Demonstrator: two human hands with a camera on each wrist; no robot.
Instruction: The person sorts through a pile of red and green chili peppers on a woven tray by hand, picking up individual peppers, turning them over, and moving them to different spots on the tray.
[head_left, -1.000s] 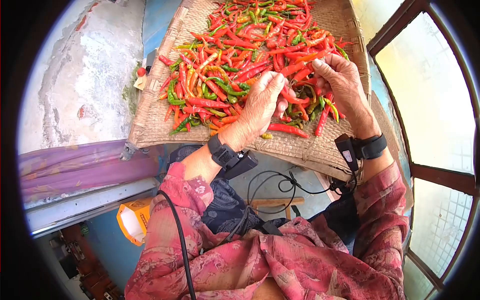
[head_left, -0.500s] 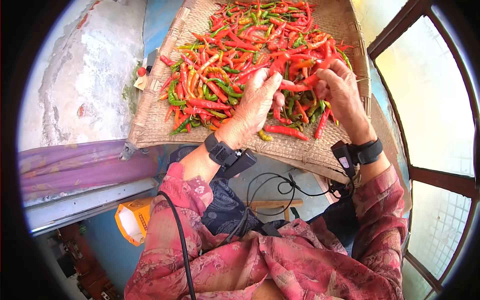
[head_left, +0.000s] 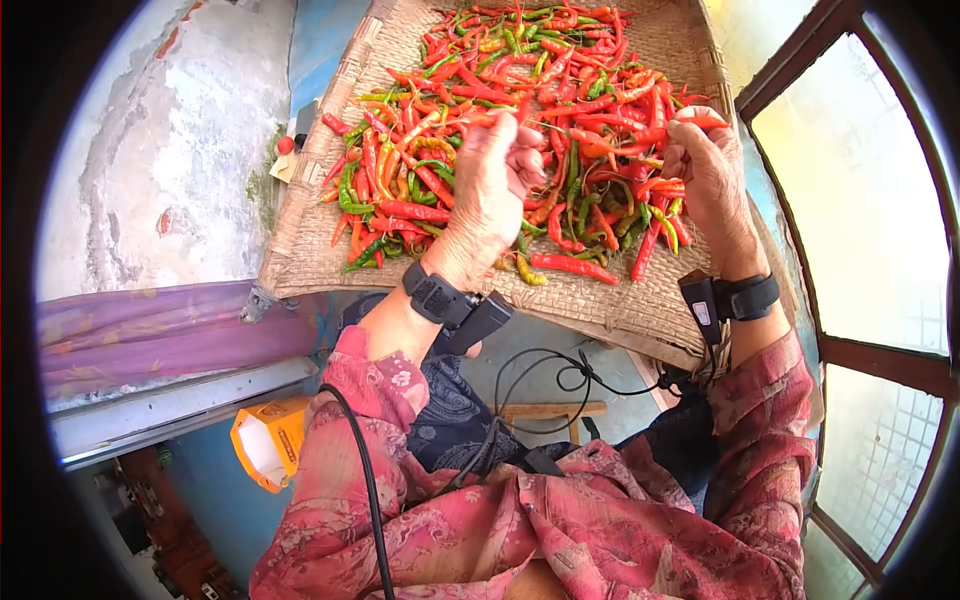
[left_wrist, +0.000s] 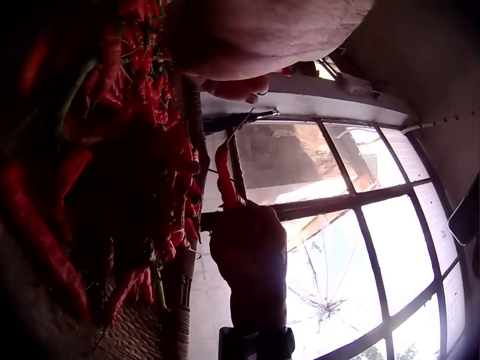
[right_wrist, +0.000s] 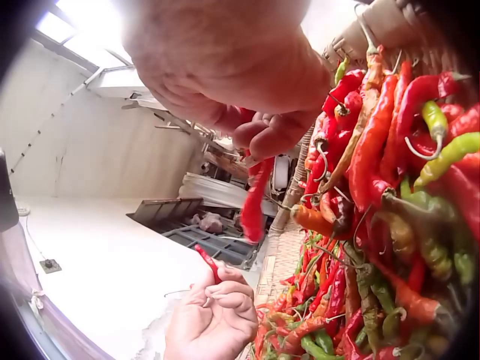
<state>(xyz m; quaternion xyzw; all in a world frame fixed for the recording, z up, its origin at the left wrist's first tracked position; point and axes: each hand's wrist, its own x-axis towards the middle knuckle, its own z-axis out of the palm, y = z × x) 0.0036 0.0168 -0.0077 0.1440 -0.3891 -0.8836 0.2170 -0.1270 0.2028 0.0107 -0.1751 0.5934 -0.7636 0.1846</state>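
Between thumb and fingers, my left hand point(head_left: 490, 185) pinches a small red chili pepper point(right_wrist: 206, 262) above the left part of the pile. Over the right side of the woven tray point(head_left: 600, 310), my right hand point(head_left: 712, 180) holds a red chili pepper point(head_left: 703, 121), its thin stem showing in the left wrist view. Another red chili pepper point(right_wrist: 255, 202) hangs below the right fingers in the right wrist view. Under both hands lies a thick heap of red, orange and green chili peppers point(head_left: 520, 70). In the left wrist view, my left hand point(left_wrist: 262, 37) fills the top.
A raised woven rim point(head_left: 715, 60) bounds the tray on the right. Beyond it stands a framed window point(head_left: 860, 190). At left are a worn wall point(head_left: 160, 130) and a purple cloth point(head_left: 180, 340). A black cable point(head_left: 540, 420) loops below the tray near an orange box point(head_left: 268, 445).
From close together over the pile's front, my hands have drawn apart. The left has moved left and up with a pepper, the right outward to the right with a pepper.
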